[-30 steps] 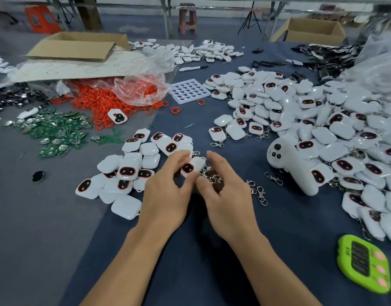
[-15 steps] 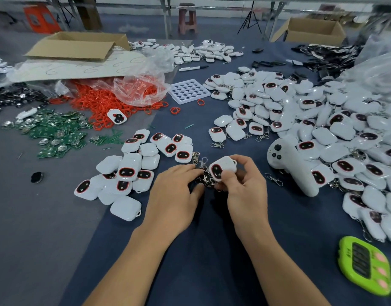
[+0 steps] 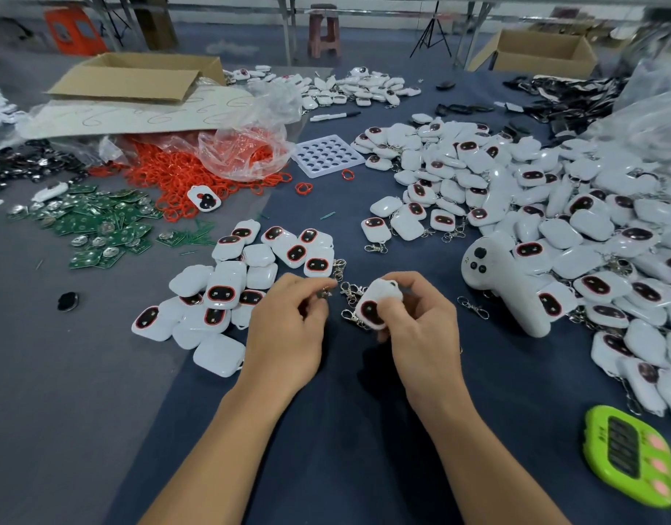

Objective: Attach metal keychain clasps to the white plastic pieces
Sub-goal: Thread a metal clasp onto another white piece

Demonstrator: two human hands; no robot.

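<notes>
Head view: the white plastic piece (image 3: 377, 303) with its dark, red-rimmed face is held just above the dark blue table cloth (image 3: 326, 430), near the middle of the scene. The right hand (image 3: 421, 327) grips it with curled fingers and thumb, the face turned left and toward the camera. Just left of it, the left hand (image 3: 288, 327) has its fingers curled in and pinches a small metal clasp (image 3: 324, 291) between thumb and forefinger; the clasp is blurred and its shape is hard to read. The clasp and the piece are apart.

Between the two hands, a few loose clasps (image 3: 351, 291) lie on the cloth. Left of the left hand sits a small pile of white pieces (image 3: 231, 289). Right of the right hand lies a white controller (image 3: 504, 282), leaning against a large heap of white pieces (image 3: 553, 206) that runs to the far right. A green timer (image 3: 629, 452) rests at the near right.

Farther left are green circuit boards (image 3: 95, 225) and a spill of red rings (image 3: 167, 176), some under clear plastic. A white tray with round holes (image 3: 328, 155) lies beyond the centre, and a cardboard box (image 3: 137, 75) stands at the far left.
</notes>
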